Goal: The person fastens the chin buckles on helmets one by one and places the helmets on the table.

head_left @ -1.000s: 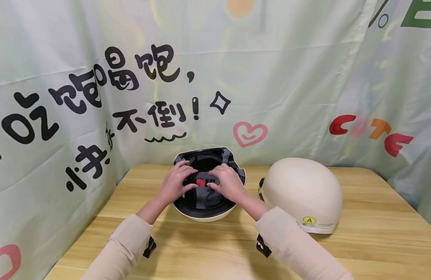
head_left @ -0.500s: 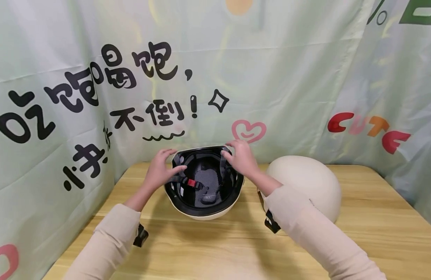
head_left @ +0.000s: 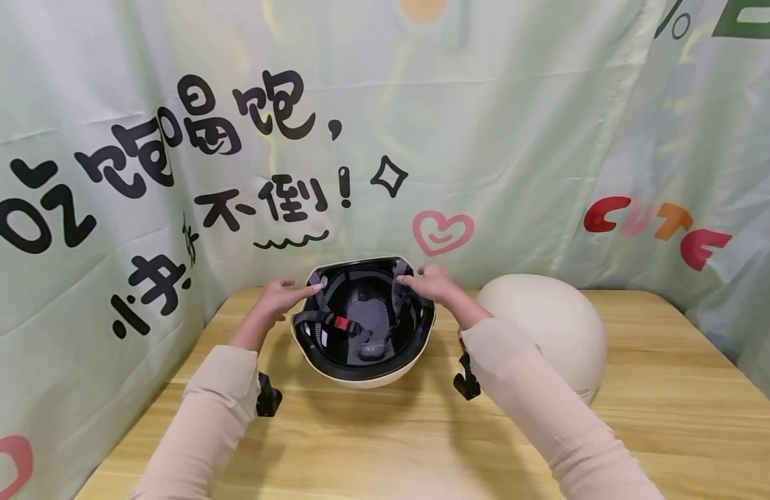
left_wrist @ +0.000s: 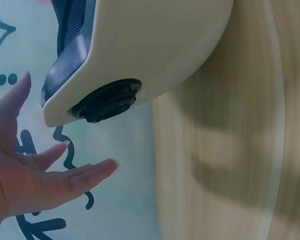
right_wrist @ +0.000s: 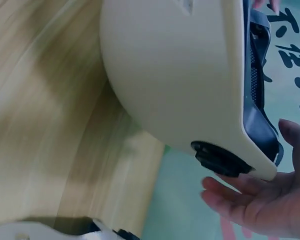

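Note:
A cream helmet (head_left: 367, 381) lies upside down on the table, its black padded inside facing up. Across the inner left side runs the chin strap with a red buckle (head_left: 342, 323). My left hand (head_left: 278, 300) is spread at the left rim, thumb over the edge; in the left wrist view its fingers stand apart from the shell, below a black round fitting (left_wrist: 107, 100). At the right rim, my right hand (head_left: 436, 285) has its thumb above the edge and its extended fingers beside the shell. The right wrist view does not settle whether they touch it.
A second cream helmet (head_left: 541, 312) sits dome up to the right, partly behind my right sleeve. The wooden table (head_left: 372, 451) ends at a printed cloth backdrop (head_left: 522, 139). Black wrist cameras (head_left: 269, 396) hang under both forearms.
Both hands have left the red buckle inside the helmet and moved outward to its two sides. The strap now lies at the inner left, and the hands have since lowered slightly beside the rim.

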Tool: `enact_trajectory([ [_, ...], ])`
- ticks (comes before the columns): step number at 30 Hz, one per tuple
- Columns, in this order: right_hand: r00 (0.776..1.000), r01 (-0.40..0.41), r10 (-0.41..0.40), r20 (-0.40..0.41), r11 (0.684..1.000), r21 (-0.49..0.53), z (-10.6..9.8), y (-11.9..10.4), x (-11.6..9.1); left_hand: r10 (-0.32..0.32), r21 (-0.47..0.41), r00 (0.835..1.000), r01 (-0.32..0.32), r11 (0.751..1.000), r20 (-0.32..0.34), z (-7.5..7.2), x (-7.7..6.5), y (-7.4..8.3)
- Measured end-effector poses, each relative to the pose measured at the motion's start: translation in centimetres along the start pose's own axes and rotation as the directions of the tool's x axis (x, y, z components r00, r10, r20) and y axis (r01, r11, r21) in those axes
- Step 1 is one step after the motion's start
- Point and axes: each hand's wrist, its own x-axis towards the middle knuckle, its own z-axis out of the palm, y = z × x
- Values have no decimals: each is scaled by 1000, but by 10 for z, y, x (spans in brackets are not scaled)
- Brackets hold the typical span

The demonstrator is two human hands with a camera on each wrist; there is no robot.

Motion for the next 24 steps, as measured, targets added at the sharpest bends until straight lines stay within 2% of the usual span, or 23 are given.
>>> enact_trajectory([
  [5, 995, -80, 76, 64, 995, 60, 3, 1, 4, -81, 64, 989, 74, 995, 120, 5, 4, 5],
  [10, 977, -186, 169, 130, 974, 131, 4, 1, 4, -172, 182, 968, 138, 974, 185, 9, 10, 12],
  [14, 958, -251, 215, 189, 949, 192, 2, -1, 3, -229, 160, 946, 195, 968, 229, 12, 16, 16],
  [15, 955, -260, 222, 197, 945, 199, 2, -2, 2, -220, 144, 946, 189, 971, 238, 13, 19, 14],
  [17, 951, -273, 231, 206, 940, 205, 0, -3, 2, -216, 121, 943, 191, 974, 253, 15, 42, 5],
  [19, 948, -282, 240, 209, 938, 202, -2, -4, 1, -176, 95, 949, 156, 983, 260, 17, 65, -7],
  [21, 944, -294, 253, 213, 936, 195, -4, -5, 1, -107, 57, 959, 96, 994, 262, 20, 69, -12],
  [22, 941, -301, 259, 218, 934, 190, -4, -6, 1, -95, 48, 960, 86, 995, 263, 21, 81, -15],
  [23, 938, -309, 268, 221, 933, 182, -5, -7, 1, -63, 29, 961, 57, 998, 271, 23, 70, -9],
  [24, 936, -315, 275, 221, 933, 174, -6, -7, 0, -40, 21, 963, 35, 999, 267, 26, 76, -12],
])
